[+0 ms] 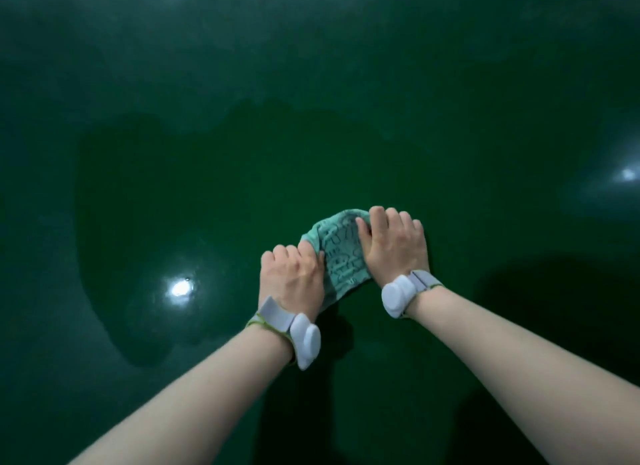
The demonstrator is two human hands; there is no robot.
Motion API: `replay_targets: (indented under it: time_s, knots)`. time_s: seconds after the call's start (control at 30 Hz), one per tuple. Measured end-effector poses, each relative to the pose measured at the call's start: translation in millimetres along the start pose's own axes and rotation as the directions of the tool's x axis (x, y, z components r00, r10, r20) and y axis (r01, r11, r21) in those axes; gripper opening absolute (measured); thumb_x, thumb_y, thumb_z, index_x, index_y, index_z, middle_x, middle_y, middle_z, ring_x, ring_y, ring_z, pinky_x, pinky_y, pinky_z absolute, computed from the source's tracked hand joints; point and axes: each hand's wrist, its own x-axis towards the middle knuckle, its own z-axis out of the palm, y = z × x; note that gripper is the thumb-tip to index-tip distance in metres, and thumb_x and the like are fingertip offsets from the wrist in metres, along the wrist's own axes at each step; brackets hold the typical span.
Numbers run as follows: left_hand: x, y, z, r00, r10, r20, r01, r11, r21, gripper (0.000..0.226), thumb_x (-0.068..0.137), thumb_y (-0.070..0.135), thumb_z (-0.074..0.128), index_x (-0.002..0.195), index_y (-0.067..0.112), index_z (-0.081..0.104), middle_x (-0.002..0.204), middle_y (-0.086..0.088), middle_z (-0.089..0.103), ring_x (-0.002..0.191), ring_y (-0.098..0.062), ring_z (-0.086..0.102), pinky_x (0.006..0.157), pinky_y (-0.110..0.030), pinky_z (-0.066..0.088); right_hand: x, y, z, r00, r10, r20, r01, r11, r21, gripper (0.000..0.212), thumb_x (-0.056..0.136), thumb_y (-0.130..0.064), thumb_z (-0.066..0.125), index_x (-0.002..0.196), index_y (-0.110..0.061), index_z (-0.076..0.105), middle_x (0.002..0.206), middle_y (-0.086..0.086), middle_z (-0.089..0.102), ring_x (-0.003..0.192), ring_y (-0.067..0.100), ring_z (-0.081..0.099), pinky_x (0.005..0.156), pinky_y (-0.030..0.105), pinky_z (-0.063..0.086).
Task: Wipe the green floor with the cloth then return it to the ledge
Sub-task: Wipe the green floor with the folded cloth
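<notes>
A small teal patterned cloth lies bunched on the glossy green floor, just right of the view's centre. My left hand grips the cloth's left edge with curled fingers. My right hand presses down on its right side, fingers curled over the far edge. Both wrists wear grey bands with white pods. No ledge is in view.
A darker, wetter-looking patch of floor spreads to the left of and beyond the hands. Bright light reflections sit on the floor at lower left and far right. A dark shadow lies at the right.
</notes>
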Motion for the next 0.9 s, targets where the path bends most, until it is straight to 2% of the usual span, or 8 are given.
replay_targets:
  time_s: [0.17,0.3,0.47,0.6,0.8,0.9]
  knots:
    - [-49.2,50.7,-1.9,0.997,0.078,-0.024,-0.079,0.996,-0.049,0.024,0.102,0.031,0.052,0.082,0.018,0.046,0.067,-0.006,0.049,0.061,-0.025,0.044,0.06,-0.04,0.031,-82.9,39.1,-28.2,0.994,0.109,0.031,-0.111,0.993,0.051,0.038,0.109,-0.046,0.033,0.1,-0.014,0.051,0.078,0.001,0.051,0.069,0.023,0.043,0.065,0.038,0.033]
    - [-58.8,63.2,1.4,0.997,0.029,-0.073,-0.035,0.996,-0.087,0.031,0.101,0.035,0.047,0.075,0.018,0.046,0.062,-0.006,0.049,0.057,-0.026,0.045,0.059,-0.039,0.031,-122.0,60.9,-46.7,0.981,0.179,0.067,-0.184,0.981,0.068,0.037,0.107,-0.049,0.037,0.1,-0.015,0.052,0.074,-0.002,0.056,0.064,0.023,0.044,0.063,0.037,0.03]
    - [-37.3,61.1,9.1,0.988,-0.062,-0.139,0.048,0.994,-0.102,0.036,0.101,0.038,0.047,0.072,0.018,0.047,0.062,-0.006,0.052,0.058,-0.029,0.05,0.061,-0.039,0.029,-99.3,45.1,-48.3,0.954,0.284,0.099,-0.284,0.959,-0.012,0.033,0.106,-0.045,0.038,0.095,-0.017,0.049,0.073,-0.002,0.057,0.064,0.024,0.048,0.065,0.04,0.039]
    - [-9.9,67.2,19.9,0.972,-0.114,-0.207,0.099,0.992,-0.082,0.036,0.103,0.039,0.046,0.074,0.017,0.046,0.065,-0.006,0.05,0.059,-0.028,0.046,0.06,-0.039,0.029,-81.8,37.4,-39.1,0.943,0.328,0.065,-0.325,0.945,-0.049,0.035,0.108,-0.041,0.037,0.094,-0.012,0.052,0.07,0.002,0.055,0.062,0.027,0.049,0.063,0.041,0.039]
    - [35.6,81.3,31.3,0.958,0.066,-0.28,-0.074,0.997,-0.016,0.036,0.106,0.036,0.043,0.076,0.017,0.045,0.066,-0.005,0.046,0.062,-0.025,0.042,0.062,-0.039,0.02,-62.4,65.6,-24.4,0.933,0.36,-0.019,-0.36,0.928,-0.096,0.039,0.11,-0.042,0.036,0.098,-0.01,0.055,0.071,0.005,0.056,0.063,0.03,0.051,0.062,0.042,0.039]
    - [67.3,96.7,25.9,0.947,0.136,-0.291,-0.139,0.99,0.011,0.039,0.105,0.035,0.046,0.072,0.016,0.05,0.063,-0.005,0.047,0.061,-0.024,0.043,0.063,-0.038,0.026,-45.7,84.6,-18.8,0.926,0.374,-0.048,-0.377,0.92,-0.111,0.038,0.11,-0.041,0.034,0.097,-0.011,0.053,0.072,0.005,0.057,0.064,0.03,0.051,0.064,0.041,0.037]
